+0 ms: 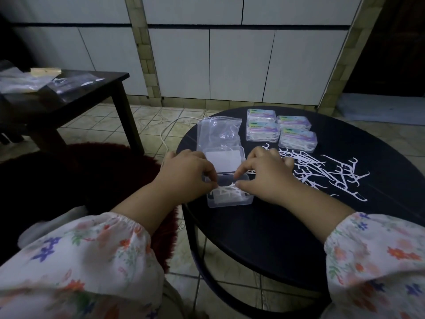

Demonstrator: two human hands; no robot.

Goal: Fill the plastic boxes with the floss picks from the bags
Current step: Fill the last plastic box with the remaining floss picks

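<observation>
A clear plastic box [230, 200] lies open on the round black table [276, 226], its lid [220, 162] hinged back away from me. White floss picks [230, 192] lie in its tray. My left hand [186, 173] and my right hand [264, 173] are both over the tray, fingertips pinching the picks at its far edge. A loose heap of white floss picks [322, 171] is spread on the table to the right of my right hand. An empty-looking clear bag [218, 132] lies just behind the lid.
Three or more filled, closed boxes [280, 130] with coloured labels stand at the back of the table. A dark side table [69, 93] at the left carries more plastic bags [23, 81]. A white cable [167, 130] runs across the tiled floor.
</observation>
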